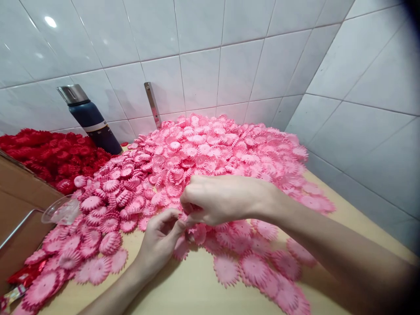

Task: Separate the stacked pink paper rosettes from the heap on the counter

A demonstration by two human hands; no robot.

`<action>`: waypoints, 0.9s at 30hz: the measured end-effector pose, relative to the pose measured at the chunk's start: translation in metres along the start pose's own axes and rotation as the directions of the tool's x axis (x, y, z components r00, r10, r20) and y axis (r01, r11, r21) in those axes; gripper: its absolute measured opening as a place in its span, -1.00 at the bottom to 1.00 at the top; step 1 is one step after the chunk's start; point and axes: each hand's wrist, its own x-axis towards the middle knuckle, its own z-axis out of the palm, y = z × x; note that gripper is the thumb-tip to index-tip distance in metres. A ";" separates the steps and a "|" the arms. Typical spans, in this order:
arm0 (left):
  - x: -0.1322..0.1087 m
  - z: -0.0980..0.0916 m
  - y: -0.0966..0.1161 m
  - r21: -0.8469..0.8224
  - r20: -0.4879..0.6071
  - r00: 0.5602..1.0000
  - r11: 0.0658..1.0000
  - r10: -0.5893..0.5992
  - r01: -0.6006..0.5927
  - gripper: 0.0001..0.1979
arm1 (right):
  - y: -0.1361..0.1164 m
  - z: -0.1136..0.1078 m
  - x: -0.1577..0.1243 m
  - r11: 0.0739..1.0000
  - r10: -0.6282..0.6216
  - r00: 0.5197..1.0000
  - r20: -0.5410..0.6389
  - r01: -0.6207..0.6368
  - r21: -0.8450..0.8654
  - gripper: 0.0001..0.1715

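A big heap of pink fabric flower petals (pixel 210 153) covers the wooden table (pixel 197 288) up to the tiled wall. My left hand (pixel 160 240) and my right hand (pixel 219 199) meet at the heap's near edge. Both are closed in a pinch on a pink petal piece (pixel 185 218) held between their fingertips. More flat pink petals (pixel 252 267) lie spread under and in front of my right forearm.
A heap of red petals (pixel 52 157) lies at the left. A dark blue flask (pixel 90 118) with a steel cap stands against the wall behind it. A clear plastic cup (pixel 62 210) rests by a brown cardboard box (pixel 19 205) at the left edge.
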 end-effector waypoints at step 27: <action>0.004 0.001 0.007 -0.056 -0.055 0.993 0.994 -0.101 0.098 -0.85 | 0.008 0.005 0.004 0.998 -0.009 0.998 -0.055 0.005 -0.069 -0.81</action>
